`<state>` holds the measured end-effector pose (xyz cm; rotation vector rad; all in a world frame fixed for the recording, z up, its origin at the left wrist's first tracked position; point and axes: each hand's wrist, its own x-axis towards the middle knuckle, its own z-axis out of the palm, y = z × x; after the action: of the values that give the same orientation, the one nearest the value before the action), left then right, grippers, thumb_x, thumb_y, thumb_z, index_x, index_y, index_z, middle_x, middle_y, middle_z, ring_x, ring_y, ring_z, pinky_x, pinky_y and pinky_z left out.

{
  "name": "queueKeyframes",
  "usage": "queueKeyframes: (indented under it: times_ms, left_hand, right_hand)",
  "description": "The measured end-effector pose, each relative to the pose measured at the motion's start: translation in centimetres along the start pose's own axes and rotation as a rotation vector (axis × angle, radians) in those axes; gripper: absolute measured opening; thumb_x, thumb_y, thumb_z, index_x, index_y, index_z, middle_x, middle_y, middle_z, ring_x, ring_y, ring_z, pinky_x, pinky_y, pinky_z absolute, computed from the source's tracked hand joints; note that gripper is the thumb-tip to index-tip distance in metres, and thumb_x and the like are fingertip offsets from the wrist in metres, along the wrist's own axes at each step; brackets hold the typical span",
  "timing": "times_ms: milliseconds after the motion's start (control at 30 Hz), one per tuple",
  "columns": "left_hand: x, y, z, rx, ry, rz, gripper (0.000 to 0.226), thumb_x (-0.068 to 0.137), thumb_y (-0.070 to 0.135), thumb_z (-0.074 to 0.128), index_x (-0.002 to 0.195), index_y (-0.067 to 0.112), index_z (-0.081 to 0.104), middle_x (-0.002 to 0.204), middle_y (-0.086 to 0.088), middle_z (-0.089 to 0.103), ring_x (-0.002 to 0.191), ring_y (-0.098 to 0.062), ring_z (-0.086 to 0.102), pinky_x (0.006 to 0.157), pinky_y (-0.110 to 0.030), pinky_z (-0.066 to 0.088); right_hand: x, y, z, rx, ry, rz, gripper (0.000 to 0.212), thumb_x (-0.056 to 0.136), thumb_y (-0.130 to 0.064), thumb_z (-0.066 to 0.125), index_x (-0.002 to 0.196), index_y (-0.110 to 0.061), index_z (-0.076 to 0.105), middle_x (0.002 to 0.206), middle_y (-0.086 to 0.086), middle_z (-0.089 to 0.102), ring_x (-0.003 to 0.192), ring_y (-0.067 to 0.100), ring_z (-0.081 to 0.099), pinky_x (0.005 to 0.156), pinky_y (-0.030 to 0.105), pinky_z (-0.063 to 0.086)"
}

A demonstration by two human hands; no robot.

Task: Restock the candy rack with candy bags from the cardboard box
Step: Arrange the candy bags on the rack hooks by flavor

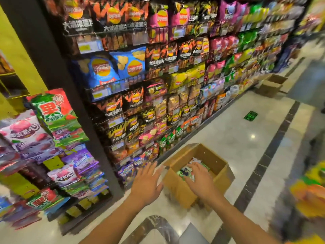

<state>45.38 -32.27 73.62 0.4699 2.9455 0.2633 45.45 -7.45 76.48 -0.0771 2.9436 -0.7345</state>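
Head view looks down an aisle, and the biggest thing in it is the long wire snack shelving (158, 71) running from the upper left away to the right, packed with chip bags in black, blue, pink, yellow and green. A dark upright post (58, 81) ends this shelving on the left. Left of the post stands the candy rack (52, 166), a yellow frame with hanging candy bags (52, 111) in green-and-red, pink-white and purple; several rows are full, and yellow backing shows bare between some of them. The pale polished floor (246, 147) with dark inlaid stripes fills the lower right.

On the floor, close against the foot of the snack shelving, sits the open cardboard box (177, 187), flaps up. Inside it lie green-and-white bags (186, 171), partly hidden. A second open carton (271, 84) stands farther down the aisle, well apart. A blurred yellow and orange shape (309, 191) fills the right edge; what it is cannot be told.

Both bare arms reach forward from the bottom edge. The right hand (199, 176) is over the box opening, palm down, fingers spread loosely above the bags; whether it touches them cannot be told. The left hand (146, 184) is just left of the box, fingers spread wide, holding nothing, near the box's left flap.
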Motion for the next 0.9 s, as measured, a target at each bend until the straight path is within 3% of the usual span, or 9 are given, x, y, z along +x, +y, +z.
queueKeyframes:
  times_ms: [100,200,267,367,467,667,900]
  left_hand:
    - [3.9,3.5,0.7,-0.006,-0.036,0.011,0.07,0.103,0.062,0.022,0.166,0.032,0.016,0.175,-0.001,0.011,0.162,-0.027,0.005,0.129,-0.051,0.011]
    - [7.8,6.7,1.1,-0.006,-0.056,0.034,0.086,0.09,0.068,0.001,0.166,0.031,0.013,0.175,-0.002,0.008,0.162,-0.027,0.004,0.13,-0.051,0.012]
    - [10.4,8.5,1.3,-0.011,-0.052,0.035,0.09,0.086,0.069,-0.001,0.165,0.031,0.017,0.175,-0.003,0.011,0.162,-0.028,0.006,0.129,-0.052,0.016]
    - [13.9,10.5,1.7,-0.001,-0.05,0.038,0.075,0.097,0.066,0.014,0.164,0.031,0.021,0.174,-0.003,0.016,0.161,-0.028,0.012,0.128,-0.052,0.022]
    - [17.4,11.5,1.8,0.005,-0.069,0.055,0.067,0.104,0.06,0.032,0.164,0.034,0.018,0.174,-0.003,0.015,0.161,-0.027,0.011,0.129,-0.052,0.019]
    - [26.8,11.8,-0.5,-0.005,0.009,0.094,0.065,0.107,0.057,0.031,0.166,0.031,0.017,0.175,-0.001,0.009,0.162,-0.026,0.004,0.129,-0.05,0.009]
    - [40.8,10.3,-3.8,0.019,0.045,0.144,0.066,0.106,0.057,0.034,0.165,0.03,0.019,0.174,-0.004,0.012,0.161,-0.029,0.009,0.129,-0.055,0.017]
  right_hand:
    - [1.7,4.4,-1.4,0.0,-0.04,0.056,0.055,0.097,-0.05,0.055,0.146,-0.026,0.048,0.148,-0.005,0.047,0.141,0.021,0.042,0.114,0.038,0.037]
    - [4.1,9.1,-2.5,0.007,-0.055,0.105,0.068,0.086,-0.059,0.042,0.145,-0.027,0.05,0.145,-0.003,0.05,0.137,0.023,0.046,0.113,0.047,0.039]
    - [5.8,12.0,-3.3,-0.007,-0.06,0.117,0.062,0.09,-0.053,0.048,0.146,-0.026,0.049,0.148,-0.002,0.049,0.137,0.022,0.045,0.114,0.043,0.039]
    - [7.9,15.1,-5.2,-0.016,-0.054,0.123,0.053,0.095,-0.042,0.059,0.145,-0.025,0.049,0.149,-0.002,0.046,0.138,0.021,0.042,0.115,0.037,0.037]
    - [10.4,17.5,-6.8,-0.034,-0.053,0.137,0.056,0.094,-0.044,0.057,0.146,-0.024,0.049,0.15,-0.002,0.046,0.138,0.021,0.043,0.113,0.038,0.039]
    - [18.0,20.2,-11.3,-0.012,0.055,0.136,0.057,0.095,-0.044,0.057,0.147,-0.022,0.048,0.151,0.002,0.045,0.139,0.025,0.042,0.114,0.045,0.04]
    - [29.6,21.8,-15.6,-0.011,0.156,0.155,0.051,0.097,-0.043,0.058,0.145,-0.026,0.049,0.154,0.0,0.044,0.14,0.022,0.042,0.115,0.044,0.039]
